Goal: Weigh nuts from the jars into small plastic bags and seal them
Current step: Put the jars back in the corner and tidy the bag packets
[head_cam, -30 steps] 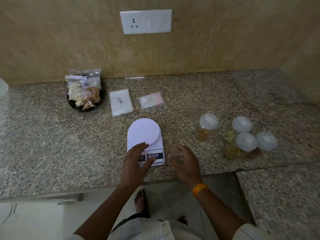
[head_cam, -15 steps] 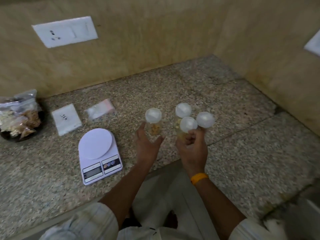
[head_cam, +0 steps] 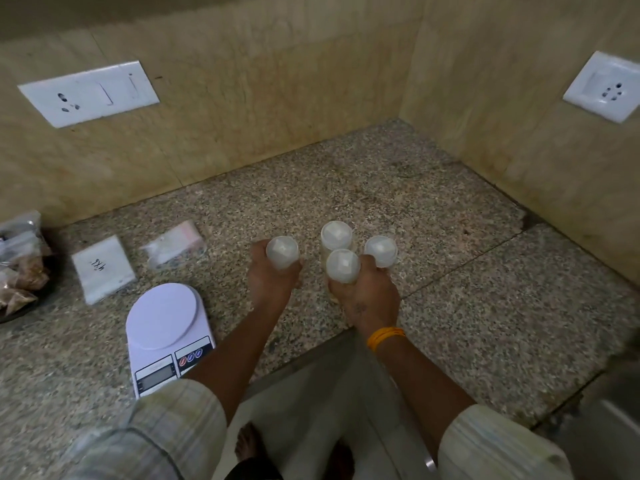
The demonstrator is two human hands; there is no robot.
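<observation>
From the head view, your left hand [head_cam: 272,282] wraps one clear white-lidded jar [head_cam: 282,252]; your right hand [head_cam: 369,296] grips the nearest jar of a three-jar cluster [head_cam: 343,266], all on the speckled granite counter [head_cam: 450,258], right of the white digital scale [head_cam: 166,327].

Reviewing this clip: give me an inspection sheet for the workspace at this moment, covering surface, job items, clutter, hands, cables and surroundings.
Surface: speckled granite counter running into a corner, with a seam line across it.
Job's things: four white-lidded jars; white scale with nothing on its platter; stack of empty bags; filled bags in a dark dish at the left edge.
Clutter: white packet with handwriting lying flat beside the empty bags.
Hands: left hand grips the lone jar; right hand grips the nearest jar of the cluster, beside the rear jar and the right-side jar.
Cables: nothing seen.
Surroundings: beige walls, left socket plate, right socket plate.
</observation>
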